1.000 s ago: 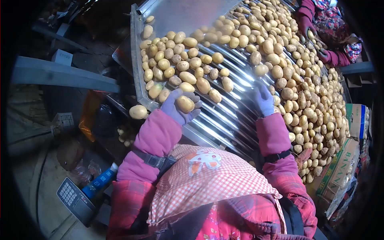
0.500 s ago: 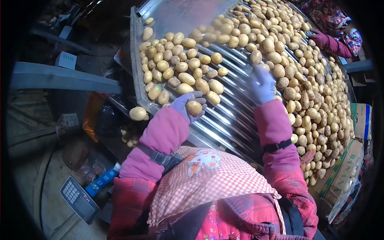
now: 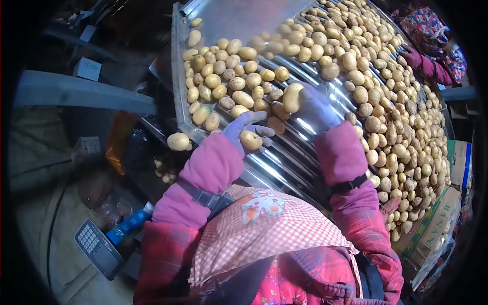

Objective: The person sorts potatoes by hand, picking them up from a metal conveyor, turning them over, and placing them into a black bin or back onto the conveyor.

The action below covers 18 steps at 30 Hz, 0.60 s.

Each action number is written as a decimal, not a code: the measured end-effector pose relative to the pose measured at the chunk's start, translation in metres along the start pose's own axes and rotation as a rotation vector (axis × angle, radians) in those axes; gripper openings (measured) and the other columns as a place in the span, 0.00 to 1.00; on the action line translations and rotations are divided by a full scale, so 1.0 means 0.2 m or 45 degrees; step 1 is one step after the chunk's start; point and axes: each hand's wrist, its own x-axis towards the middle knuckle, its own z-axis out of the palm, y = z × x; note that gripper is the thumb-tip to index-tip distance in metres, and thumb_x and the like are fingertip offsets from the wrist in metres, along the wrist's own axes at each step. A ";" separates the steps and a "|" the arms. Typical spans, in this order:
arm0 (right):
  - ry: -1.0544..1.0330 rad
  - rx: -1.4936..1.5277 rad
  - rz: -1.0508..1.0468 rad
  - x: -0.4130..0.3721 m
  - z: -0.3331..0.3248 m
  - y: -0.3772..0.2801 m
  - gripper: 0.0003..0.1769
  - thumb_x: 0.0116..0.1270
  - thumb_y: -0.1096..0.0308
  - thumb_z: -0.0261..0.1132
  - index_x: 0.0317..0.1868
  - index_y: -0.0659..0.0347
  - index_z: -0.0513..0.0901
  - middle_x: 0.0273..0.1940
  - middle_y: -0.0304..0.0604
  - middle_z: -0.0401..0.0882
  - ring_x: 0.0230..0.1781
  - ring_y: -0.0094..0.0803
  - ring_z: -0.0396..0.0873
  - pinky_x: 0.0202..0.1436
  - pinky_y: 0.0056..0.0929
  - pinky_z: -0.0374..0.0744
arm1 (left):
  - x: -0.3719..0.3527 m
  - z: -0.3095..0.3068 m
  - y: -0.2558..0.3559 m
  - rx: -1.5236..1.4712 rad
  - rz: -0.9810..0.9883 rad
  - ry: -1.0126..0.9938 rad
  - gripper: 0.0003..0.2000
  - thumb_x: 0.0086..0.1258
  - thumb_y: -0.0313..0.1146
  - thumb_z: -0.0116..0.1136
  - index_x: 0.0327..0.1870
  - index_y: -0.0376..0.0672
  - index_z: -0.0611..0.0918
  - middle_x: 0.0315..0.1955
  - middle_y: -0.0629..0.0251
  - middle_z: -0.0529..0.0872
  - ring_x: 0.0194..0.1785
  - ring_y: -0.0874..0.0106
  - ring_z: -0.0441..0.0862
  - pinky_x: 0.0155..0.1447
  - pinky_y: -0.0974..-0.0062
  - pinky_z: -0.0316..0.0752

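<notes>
Where the metal roller surface slopes away under a wide spread of loose potatoes, a co-worker's hand in a dark red glove reaches in at its far edge. At the near edge of that surface the left hand, gloved in lilac, cups a small potato, its grip curled loosely about it. Over the surface's bare middle the right hand has its grip closed on a long potato.
</notes>
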 end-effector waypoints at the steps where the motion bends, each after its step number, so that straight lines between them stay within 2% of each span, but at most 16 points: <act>1: -0.087 -0.302 -0.230 -0.01 0.05 0.01 0.30 0.67 0.49 0.60 0.63 0.59 0.71 0.54 0.44 0.75 0.53 0.33 0.76 0.52 0.33 0.78 | -0.01 0.02 0.01 -0.004 0.009 0.013 0.25 0.72 0.49 0.46 0.65 0.46 0.69 0.40 0.53 0.83 0.36 0.62 0.85 0.38 0.69 0.82; 3: -0.204 0.724 0.137 0.02 0.16 0.02 0.33 0.67 0.49 0.59 0.66 0.61 0.68 0.60 0.47 0.71 0.60 0.35 0.72 0.59 0.36 0.74 | -0.03 0.06 0.02 0.067 0.057 0.027 0.27 0.71 0.55 0.43 0.64 0.46 0.69 0.41 0.49 0.84 0.33 0.59 0.85 0.36 0.67 0.83; 4: -0.216 0.722 0.142 0.01 0.19 0.00 0.33 0.67 0.49 0.59 0.66 0.61 0.68 0.60 0.47 0.71 0.60 0.35 0.72 0.59 0.36 0.74 | -0.01 0.02 0.02 0.050 0.024 -0.021 0.29 0.71 0.58 0.40 0.61 0.44 0.71 0.40 0.48 0.84 0.31 0.59 0.85 0.31 0.68 0.81; 5: -0.271 0.682 0.091 -0.01 0.21 -0.02 0.34 0.67 0.49 0.59 0.67 0.60 0.67 0.61 0.47 0.71 0.61 0.35 0.71 0.61 0.35 0.71 | 0.00 0.02 0.02 0.042 0.029 -0.019 0.29 0.71 0.58 0.40 0.61 0.44 0.71 0.40 0.48 0.84 0.31 0.59 0.85 0.31 0.68 0.81; 7: -0.378 0.604 -0.008 -0.05 0.24 -0.07 0.35 0.67 0.48 0.58 0.68 0.59 0.65 0.62 0.47 0.70 0.63 0.36 0.68 0.67 0.33 0.65 | 0.00 0.03 0.03 -0.071 0.089 -0.246 0.32 0.70 0.61 0.38 0.60 0.41 0.72 0.40 0.48 0.84 0.29 0.59 0.84 0.28 0.68 0.79; 8: -0.413 0.284 -0.053 -0.07 0.24 -0.07 0.35 0.68 0.48 0.58 0.69 0.58 0.65 0.61 0.44 0.71 0.65 0.34 0.66 0.70 0.32 0.59 | -0.01 0.04 0.02 -0.137 0.083 -0.240 0.34 0.69 0.63 0.37 0.58 0.40 0.74 0.38 0.51 0.84 0.29 0.60 0.83 0.27 0.68 0.77; 9: -0.436 0.050 -0.085 -0.10 0.26 -0.17 0.30 0.70 0.53 0.57 0.68 0.58 0.68 0.60 0.42 0.71 0.63 0.31 0.66 0.69 0.31 0.61 | -0.05 0.16 0.05 -0.451 0.046 0.022 0.33 0.69 0.64 0.38 0.57 0.41 0.76 0.37 0.54 0.84 0.31 0.62 0.83 0.31 0.69 0.77; 11: -0.201 0.070 -0.086 -0.03 0.20 -0.07 0.24 0.73 0.59 0.55 0.65 0.59 0.71 0.59 0.40 0.73 0.61 0.28 0.68 0.65 0.29 0.66 | -0.06 0.02 0.06 -0.187 0.103 -0.063 0.31 0.69 0.62 0.41 0.56 0.43 0.77 0.40 0.56 0.83 0.36 0.62 0.82 0.34 0.68 0.77; 12: 0.076 0.157 -0.070 -0.02 0.21 -0.09 0.20 0.74 0.62 0.53 0.62 0.60 0.74 0.53 0.40 0.78 0.53 0.24 0.74 0.58 0.29 0.72 | -0.07 0.00 0.06 -0.399 0.086 -0.020 0.24 0.70 0.55 0.46 0.57 0.47 0.77 0.45 0.57 0.82 0.40 0.62 0.81 0.36 0.66 0.77; 13: 0.344 -0.148 0.006 -0.01 0.22 -0.09 0.17 0.71 0.63 0.57 0.56 0.60 0.78 0.46 0.42 0.82 0.44 0.28 0.80 0.51 0.32 0.76 | -0.07 -0.02 0.06 -0.401 0.085 -0.025 0.24 0.70 0.55 0.46 0.57 0.47 0.77 0.45 0.57 0.82 0.40 0.62 0.81 0.36 0.66 0.77; 15: 0.317 -1.214 -0.451 0.00 0.20 -0.06 0.16 0.64 0.63 0.62 0.50 0.59 0.80 0.39 0.45 0.83 0.36 0.39 0.82 0.46 0.36 0.77 | -0.08 -0.06 0.06 -0.499 0.208 -0.200 0.18 0.70 0.47 0.52 0.57 0.51 0.77 0.48 0.58 0.81 0.42 0.61 0.81 0.38 0.62 0.78; 16: 0.140 -1.282 -0.491 -0.02 0.26 -0.11 0.21 0.56 0.61 0.65 0.50 0.56 0.80 0.38 0.45 0.82 0.41 0.44 0.80 0.49 0.40 0.75 | -0.08 -0.05 0.07 -0.564 0.189 -0.348 0.16 0.68 0.41 0.55 0.56 0.52 0.78 0.50 0.56 0.81 0.44 0.59 0.81 0.41 0.60 0.79; 17: 0.232 -1.429 -0.711 0.00 0.33 0.03 0.25 0.54 0.59 0.65 0.55 0.53 0.77 0.41 0.44 0.81 0.48 0.41 0.78 0.55 0.43 0.71 | -0.07 -0.06 0.07 -0.561 0.180 -0.348 0.16 0.68 0.41 0.55 0.56 0.52 0.78 0.50 0.56 0.81 0.44 0.59 0.81 0.41 0.60 0.79; 18: 0.214 -1.612 -0.671 0.01 0.40 0.07 0.28 0.54 0.59 0.65 0.57 0.52 0.75 0.43 0.45 0.80 0.52 0.41 0.76 0.58 0.43 0.69 | -0.07 -0.08 0.06 -0.558 0.148 -0.362 0.17 0.68 0.40 0.56 0.56 0.51 0.78 0.52 0.55 0.80 0.47 0.57 0.81 0.42 0.60 0.79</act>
